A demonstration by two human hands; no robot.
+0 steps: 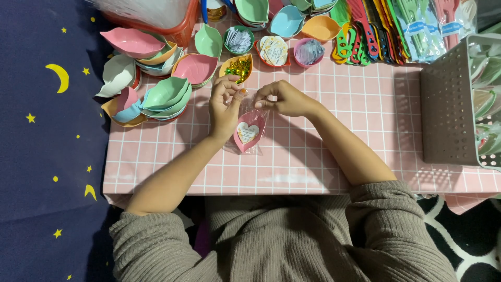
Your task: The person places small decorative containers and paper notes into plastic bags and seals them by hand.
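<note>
A: While you've got both hands up at the mouth of that clear bag (pixel 249 137), where's the pink leaf dish (pixel 249 130) sitting?

B: Inside the bag already, w/ a heart-shaped card on it, lying on the pink gridded surface (pixel 323 156) btwn your wrists. Your left hand (pixel 224 107) pinches the bag's top left edge, fingers (pixel 229 86) curled tight on the film. Your right hand (pixel 284 98) grips the top right corner, fingers closed on it too.

A: So which step is this?

B: Looks like closing the bag, imo. Dish and card are in, top's open-ish and bunched. Can't tell if there's a seal strip.

A: And next?

B: Prob. needs you to keep the film flat and the two edges lined up, so the dish doesn't slide out.

A: What's near?

B: Small dish of gold bits (pixel 239 67) just past your left hand, stacks of pastel leaf dishes (pixel 167 96) further left, grey basket (pixel 454 104) well off to the right.
</note>
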